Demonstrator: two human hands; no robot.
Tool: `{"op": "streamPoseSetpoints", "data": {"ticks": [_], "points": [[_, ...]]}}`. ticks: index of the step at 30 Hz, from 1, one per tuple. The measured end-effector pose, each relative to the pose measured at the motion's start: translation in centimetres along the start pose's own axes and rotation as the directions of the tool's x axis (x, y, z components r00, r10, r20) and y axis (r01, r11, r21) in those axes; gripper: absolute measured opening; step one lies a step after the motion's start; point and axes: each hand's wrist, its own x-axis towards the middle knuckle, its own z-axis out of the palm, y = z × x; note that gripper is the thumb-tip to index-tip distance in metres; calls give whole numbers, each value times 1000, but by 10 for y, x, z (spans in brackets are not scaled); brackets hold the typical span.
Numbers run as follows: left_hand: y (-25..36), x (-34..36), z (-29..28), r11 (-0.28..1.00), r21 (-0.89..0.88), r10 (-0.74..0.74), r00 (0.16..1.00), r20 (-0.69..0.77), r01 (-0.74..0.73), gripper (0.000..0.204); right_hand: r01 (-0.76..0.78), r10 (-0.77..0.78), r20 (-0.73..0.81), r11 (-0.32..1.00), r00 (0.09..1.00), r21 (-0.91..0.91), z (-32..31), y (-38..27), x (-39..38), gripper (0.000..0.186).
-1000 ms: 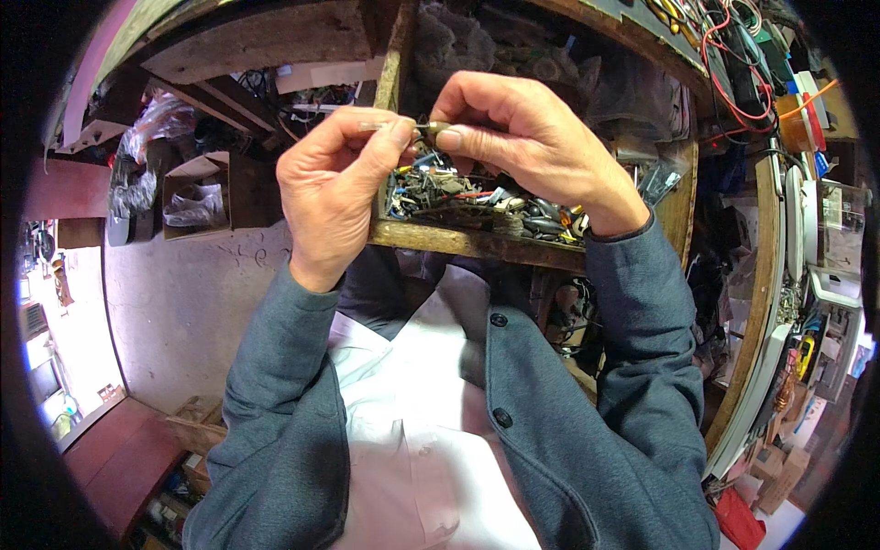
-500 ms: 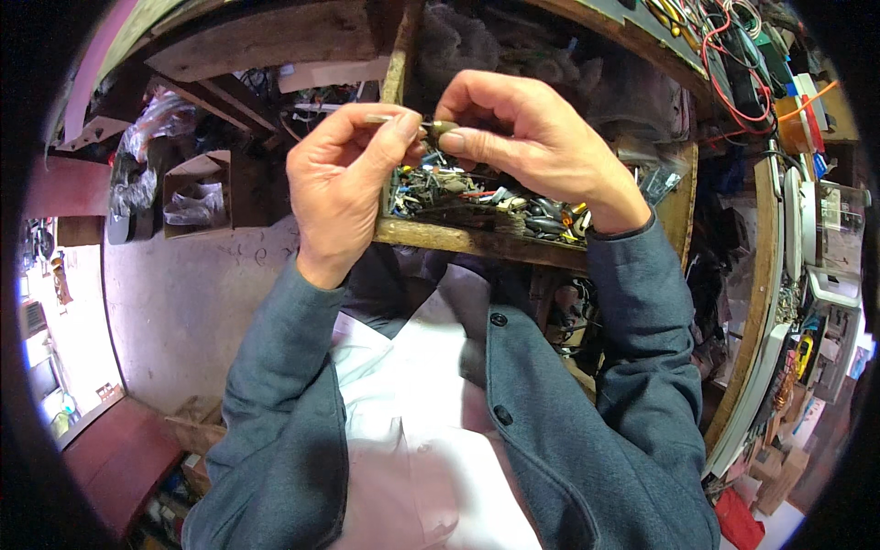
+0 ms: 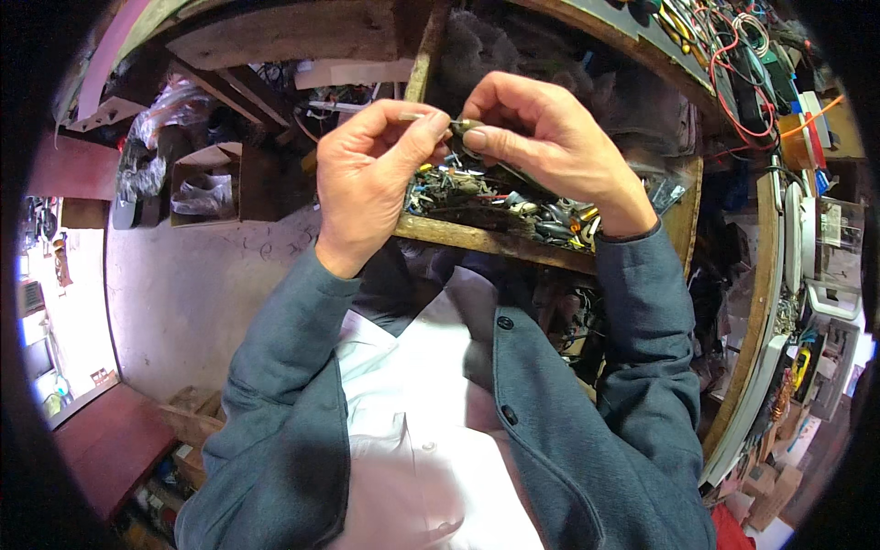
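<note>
Above an open wooden drawer [image 3: 495, 243], my two hands meet fingertip to fingertip. My left hand [image 3: 367, 188] pinches a thin pale rod [image 3: 412, 116] between thumb and forefinger, its end poking out past the fingers. Thumb and fingers of my right hand [image 3: 559, 147] are closed on a small olive-coloured barrel [image 3: 470, 123]. A narrow dark bit shows between the two pinches; I cannot tell whether rod and barrel are one piece. Below the hands, the drawer holds a jumble of small parts [image 3: 458, 191], several dark plug-like pieces [image 3: 555, 220] among them.
On the bench at the upper right lie red test leads [image 3: 720, 78] and yellow-handled tools [image 3: 676, 27]. A cardboard box [image 3: 206, 183] with clear plastic stands at the left. Shelves along the right hold white casings [image 3: 834, 295] and a yellow tool [image 3: 801, 367].
Both hands have shifted slightly to the right in the picture, as has the drawer behind them. The fingertip grips look nearly the same.
</note>
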Motion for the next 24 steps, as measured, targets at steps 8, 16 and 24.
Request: {"op": "streamPoseSetpoints", "data": {"ticks": [8,16,24], "points": [[-1,-2,1,998,-16,51,996,-79,-53,12,-19,19,-16,1000,1000,-13,-2,-4,-1,16],[-4,-1,0,996,-52,66,991,-117,-72,13,-22,15,-68,994,998,-111,-1,4,2,22],[-4,-1,0,990,-86,98,985,-143,-111,17,-36,168,243,882,955,-471,-5,6,-2,24]]}}
